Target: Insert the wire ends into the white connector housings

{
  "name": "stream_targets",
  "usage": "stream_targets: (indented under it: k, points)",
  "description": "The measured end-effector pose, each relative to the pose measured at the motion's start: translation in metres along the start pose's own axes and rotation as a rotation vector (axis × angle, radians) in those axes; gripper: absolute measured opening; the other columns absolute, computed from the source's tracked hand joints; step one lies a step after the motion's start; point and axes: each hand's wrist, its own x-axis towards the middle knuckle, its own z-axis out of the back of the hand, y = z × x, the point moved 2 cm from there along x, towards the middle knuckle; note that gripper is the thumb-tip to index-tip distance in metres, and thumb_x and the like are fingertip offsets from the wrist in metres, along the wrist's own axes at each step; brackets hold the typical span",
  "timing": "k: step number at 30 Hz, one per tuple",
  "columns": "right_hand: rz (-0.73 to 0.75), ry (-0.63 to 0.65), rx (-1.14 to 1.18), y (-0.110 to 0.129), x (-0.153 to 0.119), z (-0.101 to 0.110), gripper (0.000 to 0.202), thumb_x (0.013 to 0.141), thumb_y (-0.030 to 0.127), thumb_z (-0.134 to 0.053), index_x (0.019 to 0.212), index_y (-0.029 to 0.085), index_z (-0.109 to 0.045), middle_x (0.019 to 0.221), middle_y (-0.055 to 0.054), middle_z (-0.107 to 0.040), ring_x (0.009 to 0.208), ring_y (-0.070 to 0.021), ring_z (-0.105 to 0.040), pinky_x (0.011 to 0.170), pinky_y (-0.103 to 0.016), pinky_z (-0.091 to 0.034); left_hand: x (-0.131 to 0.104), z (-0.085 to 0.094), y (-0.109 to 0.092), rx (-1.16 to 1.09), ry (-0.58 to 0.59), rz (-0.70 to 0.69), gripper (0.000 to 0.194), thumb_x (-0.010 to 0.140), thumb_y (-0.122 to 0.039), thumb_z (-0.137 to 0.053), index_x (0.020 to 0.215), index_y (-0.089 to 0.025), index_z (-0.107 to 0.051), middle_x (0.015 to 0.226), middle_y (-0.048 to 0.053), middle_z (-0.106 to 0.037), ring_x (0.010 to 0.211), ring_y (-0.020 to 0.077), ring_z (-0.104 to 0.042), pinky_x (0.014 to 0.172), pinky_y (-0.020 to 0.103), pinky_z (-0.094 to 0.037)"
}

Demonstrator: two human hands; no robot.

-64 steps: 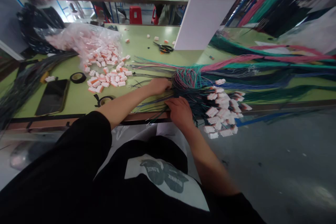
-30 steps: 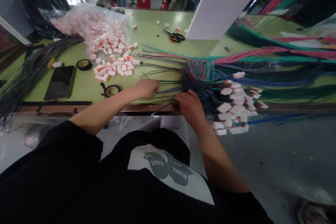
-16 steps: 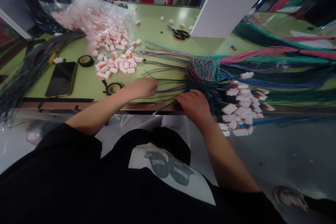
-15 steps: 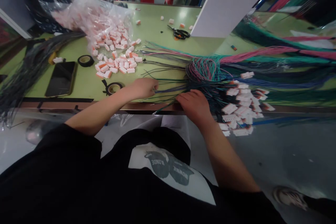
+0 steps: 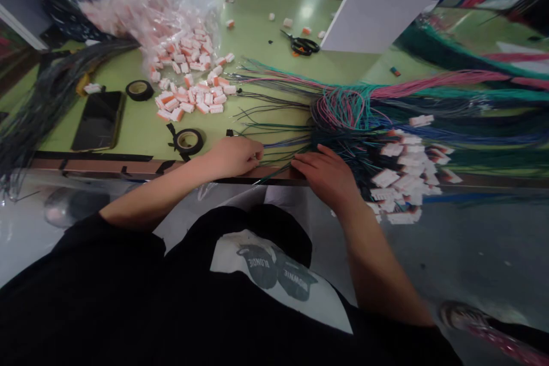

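Observation:
My left hand [image 5: 237, 156] is at the table's front edge, fingers curled and pinched at the loose ends of thin green and blue wires [image 5: 285, 144]. The exact wire between its fingertips is hard to make out. My right hand [image 5: 329, 176] lies palm down over the wires near the edge, fingers stretched out and somewhat apart. Just beyond it is a dark tangled wire bundle [image 5: 332, 138]. White-and-orange connectors [image 5: 405, 174] are heaped to the right of that hand, some past the table edge.
Loose connectors [image 5: 193, 94] spill from a clear plastic bag [image 5: 146, 11] at back left. A black tape roll [image 5: 189, 142], another tape roll [image 5: 139, 90] and a phone [image 5: 98, 120] lie on the left. Scissors [image 5: 302, 44] lie near a white panel [image 5: 386, 6]. Long pink wires [image 5: 437, 81] run right.
The camera view has shifted slightly. My left hand has drawn a little nearer the table's front edge, its fingers still curled. My right hand stays over the wires, its fingers a bit more spread.

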Motion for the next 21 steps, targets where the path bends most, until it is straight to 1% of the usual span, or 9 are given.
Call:
stream_targets:
  k: [3, 6, 14, 21]
  points:
    - [-0.003, 0.004, 0.016, -0.0006, -0.0024, -0.0010, 0.034, 0.083, 0.009, -0.043, 0.105, 0.023, -0.065, 0.111, -0.004, -0.067, 0.100, -0.0154, -0.059, 0.100, -0.039, -0.033, -0.0021, -0.0038, -0.0011, -0.014, 0.007, -0.012, 0.023, 0.079, -0.023, -0.043, 0.091, -0.022, -0.062, 0.086, 0.002, -0.066, 0.076, 0.0141, -0.055, 0.063, 0.023, -0.034]
    - [0.004, 0.005, 0.007, -0.0008, -0.0035, -0.0018, 0.034, 0.083, 0.008, -0.042, 0.104, 0.021, -0.065, 0.110, -0.005, -0.067, 0.100, -0.0155, -0.060, 0.101, -0.039, -0.034, -0.0017, -0.0067, 0.0003, -0.018, 0.007, -0.013, 0.023, 0.079, -0.025, -0.044, 0.093, -0.021, -0.062, 0.085, 0.002, -0.065, 0.074, 0.0140, -0.055, 0.064, 0.024, -0.034]
    - [-0.019, 0.010, 0.035, -0.0012, -0.0053, -0.0026, 0.037, 0.081, 0.005, -0.040, 0.103, 0.022, -0.065, 0.111, -0.004, -0.067, 0.102, -0.0147, -0.059, 0.101, -0.040, -0.034, -0.0024, -0.0085, 0.0019, -0.035, 0.011, -0.016, 0.023, 0.079, -0.025, -0.044, 0.093, -0.021, -0.062, 0.083, 0.003, -0.065, 0.074, 0.0138, -0.054, 0.065, 0.024, -0.034]
    - [-0.003, -0.044, 0.045, -0.0014, -0.0038, -0.0044, 0.035, 0.083, 0.007, -0.040, 0.099, 0.021, -0.067, 0.106, -0.003, -0.069, 0.098, -0.0149, -0.060, 0.101, -0.039, -0.034, -0.0090, -0.0087, 0.0022, -0.010, 0.019, 0.000, 0.022, 0.080, -0.027, -0.045, 0.092, -0.020, -0.062, 0.084, 0.003, -0.064, 0.075, 0.0140, -0.055, 0.064, 0.023, -0.034]
